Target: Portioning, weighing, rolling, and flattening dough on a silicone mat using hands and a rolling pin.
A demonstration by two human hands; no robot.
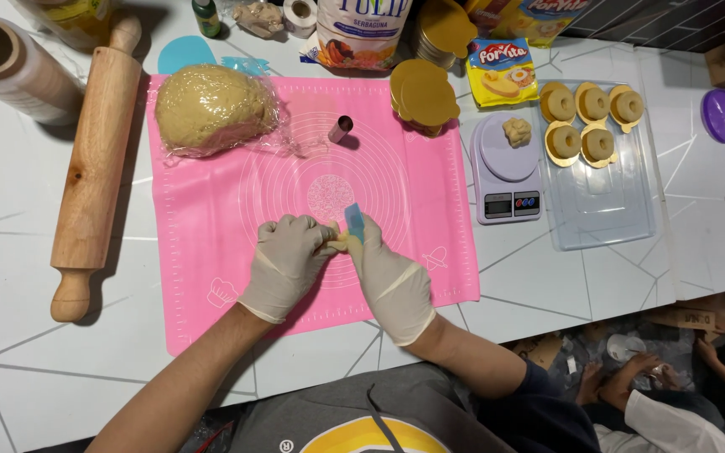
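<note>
Working over the pink silicone mat [211, 218], both gloved hands meet near the mat's lower centre. The left hand [285, 264] is curled around a small piece of yellow dough [339, 242], pinching it at the fingertips. The right hand [389, 281] grips a small blue scraper [353, 222], its blade standing upright against the dough piece. The dough sits between the two hands, held just above the mat's printed circles. Further up the mat, a small metal cylinder cutter [341, 128] stands near the upper centre. At the mat's upper left corner lies a large lump of dough wrapped in clear film [211, 109]. Left of the mat, a wooden rolling pin [96, 168] lies lengthwise on the white table [27, 352], with a roll of cling film [10, 71] beyond it. At the mat's upper right edge rests a stack of round gold card discs [423, 96]. Right of the mat stands a lilac kitchen scale [507, 168] carrying a small dough portion [516, 131]. Beyond the scale, a clear tray [606, 210] holds five ring-shaped dough pieces on gold discs [593, 122]. A purple lid [722, 115] lies well right of the mat.
</note>
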